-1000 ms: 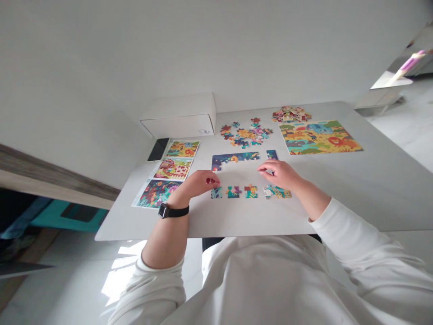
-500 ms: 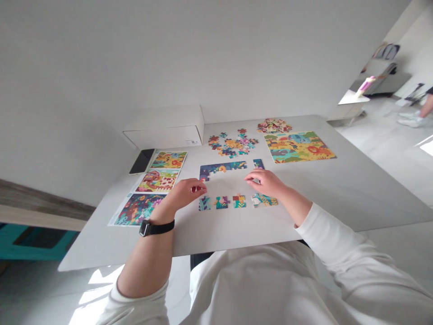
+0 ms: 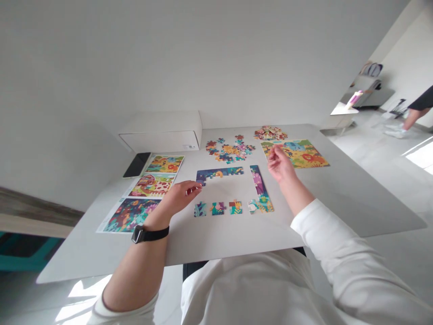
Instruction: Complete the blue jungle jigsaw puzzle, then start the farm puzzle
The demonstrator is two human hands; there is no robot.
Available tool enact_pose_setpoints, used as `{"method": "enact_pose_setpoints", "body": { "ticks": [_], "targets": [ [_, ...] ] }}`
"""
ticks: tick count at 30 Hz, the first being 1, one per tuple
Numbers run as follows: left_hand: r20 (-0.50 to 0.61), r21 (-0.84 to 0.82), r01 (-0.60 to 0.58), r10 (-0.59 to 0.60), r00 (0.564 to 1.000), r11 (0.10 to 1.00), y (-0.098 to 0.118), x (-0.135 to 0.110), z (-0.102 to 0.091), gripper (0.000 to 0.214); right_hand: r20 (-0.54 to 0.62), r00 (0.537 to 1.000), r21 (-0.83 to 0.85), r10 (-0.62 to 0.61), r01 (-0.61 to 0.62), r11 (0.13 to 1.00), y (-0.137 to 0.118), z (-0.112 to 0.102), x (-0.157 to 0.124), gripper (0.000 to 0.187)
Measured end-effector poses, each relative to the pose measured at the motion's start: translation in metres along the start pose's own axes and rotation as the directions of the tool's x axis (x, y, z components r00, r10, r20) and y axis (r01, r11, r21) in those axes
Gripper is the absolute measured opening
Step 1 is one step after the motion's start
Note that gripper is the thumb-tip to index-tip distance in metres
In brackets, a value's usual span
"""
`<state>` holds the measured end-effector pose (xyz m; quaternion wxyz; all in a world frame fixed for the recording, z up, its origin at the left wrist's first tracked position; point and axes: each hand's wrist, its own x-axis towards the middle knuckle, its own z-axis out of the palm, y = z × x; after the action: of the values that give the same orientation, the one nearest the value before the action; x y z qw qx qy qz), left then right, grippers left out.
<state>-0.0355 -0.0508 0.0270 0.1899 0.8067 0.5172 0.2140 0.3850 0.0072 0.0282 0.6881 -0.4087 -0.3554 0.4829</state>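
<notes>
My left hand [image 3: 181, 197] hovers low over the table, its fingers curled and thumb and fingertips close together. Whether a small piece sits in them is hidden. Just beyond the fingertips lies the left end of a dark blue joined puzzle strip [image 3: 225, 172]. My right hand [image 3: 281, 166] is raised over the near left part of an animal puzzle picture [image 3: 306, 155], with loosely bent fingers and no piece visible in it. Left of it stands a purple and green right-hand puzzle column [image 3: 258, 183], meeting the corner section [image 3: 264, 206]. Single jigsaw pieces [image 3: 218, 208] lie spaced along the near row.
Loose jigsaw pieces [image 3: 230, 150] are heaped behind the strip, with another pile [image 3: 270, 132] farther right. A white box [image 3: 158, 141], a phone [image 3: 137, 165] and a picture sheet [image 3: 101, 228] are at left. A person's leg [image 3: 413, 116] shows at far right.
My right hand has lifted off the right-hand puzzle column and swung away, up and to the right, uncovering it. My left hand stays near the strip's left end. The view has shifted slightly.
</notes>
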Motion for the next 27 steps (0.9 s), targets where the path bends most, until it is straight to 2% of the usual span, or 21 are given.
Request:
{"method": "enact_pose_setpoints", "body": {
  "ticks": [2,4,8,10,13,16,18,20,22,25,27],
  "targets": [
    [-0.004,-0.009,-0.009,0.009,1.000,1.000,0.001,0.000,-0.001,0.039,0.029,0.987,0.185,0.155,-0.158,0.970,-0.005,0.001,0.007,0.025],
    [-0.026,-0.019,-0.035,0.034,0.999,0.999,0.005,0.000,-0.001,0.037,0.022,0.973,0.248,0.228,-0.226,0.942,-0.006,0.004,0.010,0.029],
    [-0.137,0.000,-0.132,0.131,0.982,0.991,0.033,0.001,0.005,0.034,-0.097,0.972,0.186,0.216,-0.195,0.963,-0.001,0.012,0.019,0.032],
    [-0.125,0.016,-0.260,0.260,0.957,0.965,0.058,0.005,0.014,0.029,-0.144,0.969,0.116,0.198,-0.183,0.976,0.002,0.018,0.029,0.031],
    [-0.065,0.084,-0.492,0.497,0.865,0.867,0.102,0.018,0.030,0.026,-0.202,0.966,0.021,0.161,-0.160,0.987,0.006,0.032,0.047,0.026],
    [-0.017,0.151,-0.628,0.638,0.770,0.763,0.143,0.039,0.047,0.031,-0.220,0.971,-0.112,0.091,-0.118,0.987,0.012,0.049,0.064,0.019],
    [-0.024,0.204,-0.652,0.669,0.743,0.731,0.165,0.055,0.058,0.037,-0.209,0.977,-0.235,0.035,-0.086,0.968,0.016,0.059,0.075,0.015],
    [-0.019,0.256,-0.684,0.711,0.703,0.683,0.184,0.071,0.069,0.055,-0.193,0.981,-0.376,-0.007,-0.067,0.924,0.021,0.068,0.084,0.015],
    [-0.004,0.295,-0.741,0.776,0.631,0.603,0.201,0.083,0.080,0.069,-0.177,0.984,-0.481,-0.022,-0.067,0.874,0.025,0.075,0.095,0.017],
    [0.006,0.354,-0.788,0.841,0.541,0.504,0.222,0.092,0.091,0.068,-0.174,0.985,-0.537,-0.021,-0.077,0.840,0.030,0.080,0.111,0.023],
    [0.032,0.412,-0.801,0.872,0.488,0.434,0.235,0.090,0.091,0.069,-0.141,0.986,-0.657,-0.093,-0.023,0.754,0.032,0.080,0.120,0.025]
  ]
}}
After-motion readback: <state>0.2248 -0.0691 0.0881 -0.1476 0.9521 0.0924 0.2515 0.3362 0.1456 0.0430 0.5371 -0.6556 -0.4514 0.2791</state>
